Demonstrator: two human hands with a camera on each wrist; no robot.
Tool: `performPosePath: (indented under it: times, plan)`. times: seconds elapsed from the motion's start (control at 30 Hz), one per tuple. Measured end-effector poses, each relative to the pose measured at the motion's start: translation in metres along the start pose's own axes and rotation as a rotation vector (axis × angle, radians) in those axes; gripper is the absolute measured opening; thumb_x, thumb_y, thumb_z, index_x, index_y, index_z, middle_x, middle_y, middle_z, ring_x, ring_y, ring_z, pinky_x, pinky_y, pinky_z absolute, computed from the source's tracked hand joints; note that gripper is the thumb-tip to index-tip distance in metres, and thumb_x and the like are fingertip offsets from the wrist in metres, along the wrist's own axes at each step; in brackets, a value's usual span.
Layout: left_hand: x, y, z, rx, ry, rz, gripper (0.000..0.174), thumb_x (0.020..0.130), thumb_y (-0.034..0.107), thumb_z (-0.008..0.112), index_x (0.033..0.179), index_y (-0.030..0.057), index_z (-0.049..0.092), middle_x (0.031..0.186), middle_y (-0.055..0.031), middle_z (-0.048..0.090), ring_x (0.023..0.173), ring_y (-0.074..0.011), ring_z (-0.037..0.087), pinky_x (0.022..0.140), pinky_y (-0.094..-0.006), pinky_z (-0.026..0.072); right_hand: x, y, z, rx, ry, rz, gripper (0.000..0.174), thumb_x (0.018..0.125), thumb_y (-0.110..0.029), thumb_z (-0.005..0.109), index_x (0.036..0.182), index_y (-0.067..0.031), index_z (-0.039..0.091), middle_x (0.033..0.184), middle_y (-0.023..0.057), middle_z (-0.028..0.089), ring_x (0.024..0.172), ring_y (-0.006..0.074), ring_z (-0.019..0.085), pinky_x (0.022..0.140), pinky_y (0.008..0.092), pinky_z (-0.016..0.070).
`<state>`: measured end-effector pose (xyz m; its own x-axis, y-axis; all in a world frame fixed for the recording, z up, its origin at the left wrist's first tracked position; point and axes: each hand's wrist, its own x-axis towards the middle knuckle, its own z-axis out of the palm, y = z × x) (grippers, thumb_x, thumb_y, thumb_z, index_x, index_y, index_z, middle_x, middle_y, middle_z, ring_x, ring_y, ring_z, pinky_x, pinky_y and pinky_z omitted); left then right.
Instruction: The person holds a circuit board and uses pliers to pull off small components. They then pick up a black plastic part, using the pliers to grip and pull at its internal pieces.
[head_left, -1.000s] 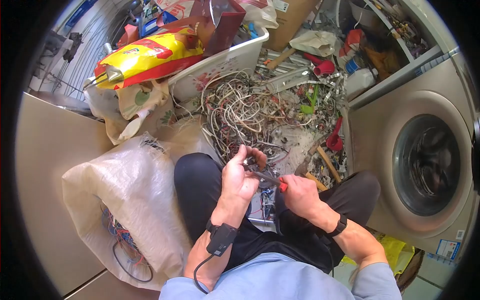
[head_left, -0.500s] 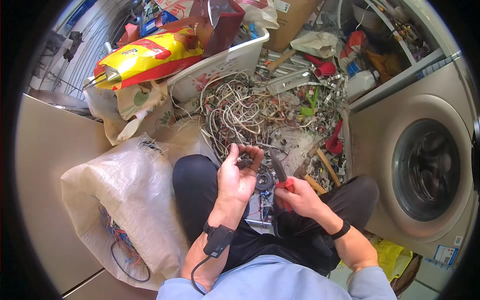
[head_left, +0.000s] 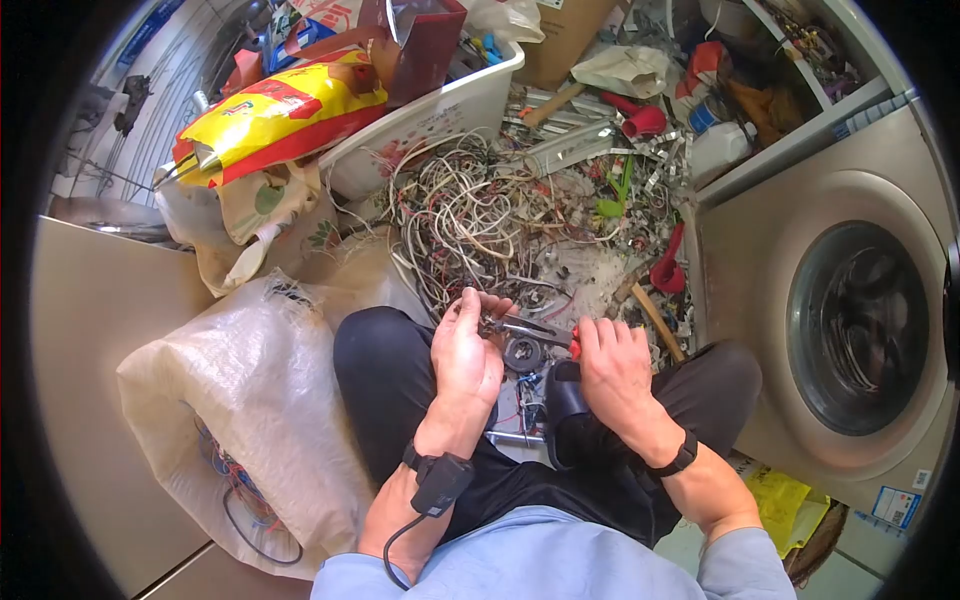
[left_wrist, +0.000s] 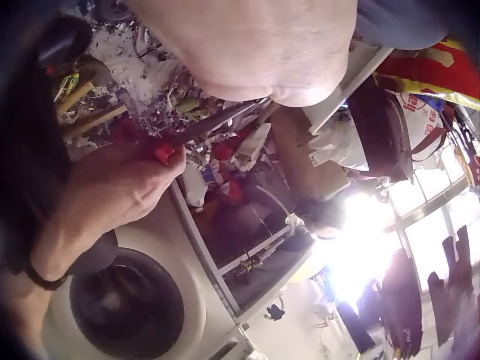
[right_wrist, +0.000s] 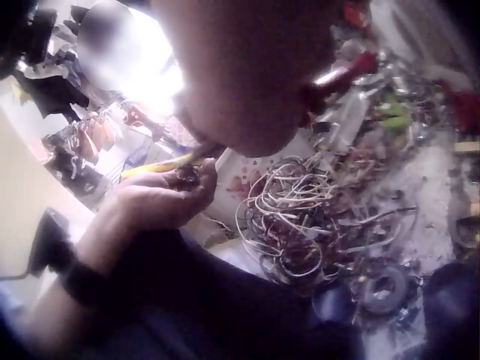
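In the head view the left hand (head_left: 468, 350) is palm up, its fingers curled round a small dark part (head_left: 488, 324). From the right, the right hand (head_left: 614, 372) grips the red handles of pliers (head_left: 540, 331), whose dark jaws reach to the part at the left fingers. The left wrist view shows the right hand (left_wrist: 120, 184) round the red handle, with the metal jaws (left_wrist: 217, 122) running behind the left hand. In the right wrist view the small part (right_wrist: 187, 176) lies in the curled left fingers; the plier tips touch or nearly touch it.
Tangled cables (head_left: 470, 215) and metal scraps cover the floor ahead, with a black ring (head_left: 523, 354) below the pliers. A woven sack (head_left: 250, 390) lies left, a washing machine (head_left: 740, 240) stands right, and a white tub (head_left: 440, 122) is behind.
The pliers swung away from the left hand and upright, then came back level to the small part. The right hand has turned with its back up.
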<state>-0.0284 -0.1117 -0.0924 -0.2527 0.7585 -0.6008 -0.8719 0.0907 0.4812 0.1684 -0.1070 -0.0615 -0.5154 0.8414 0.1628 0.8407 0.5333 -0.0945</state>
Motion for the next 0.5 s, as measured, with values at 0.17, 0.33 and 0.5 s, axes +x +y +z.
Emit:
performPosePath:
  times: [0.17,0.33,0.5]
  plan:
    - [0.0027,-0.0035,-0.005,0.009,0.016,0.04,0.022,0.106,0.024,0.059,0.1,0.0033,0.061,0.098,-0.0092,0.064,0.093,-0.024,0.065,0.092,-0.041,0.0576,0.0013,0.0014,-0.0006,-0.087,0.037,-0.035,0.031,0.081,-0.013,0.064,0.11,-0.0023,0.063,0.083,0.0067,0.057,0.081,0.0244,0.058,0.075,0.0394,0.041]
    - [0.0024,-0.002,-0.0054,-0.013,0.054,0.054,0.02,0.106,0.023,0.059,0.1,0.0043,0.06,0.095,-0.0081,0.063,0.09,-0.0238,0.064,0.092,-0.0427,0.0571,-0.0006,0.0006,0.0036,-0.084,0.052,-0.064,0.036,0.08,-0.014,0.064,0.114,-0.0016,0.064,0.084,0.0063,0.058,0.081,0.0242,0.058,0.073,0.0401,0.0413]
    - [0.0004,-0.0039,-0.0056,0.013,0.043,0.026,0.019,0.106,0.022,0.058,0.101,0.0044,0.06,0.094,-0.0084,0.062,0.09,-0.0251,0.065,0.091,-0.0441,0.0569,0.0008,-0.0061,0.0031,-0.091,0.009,-0.058,0.032,0.08,-0.014,0.065,0.11,-0.0028,0.063,0.085,0.0066,0.059,0.082,0.0242,0.059,0.071,0.0408,0.0414]
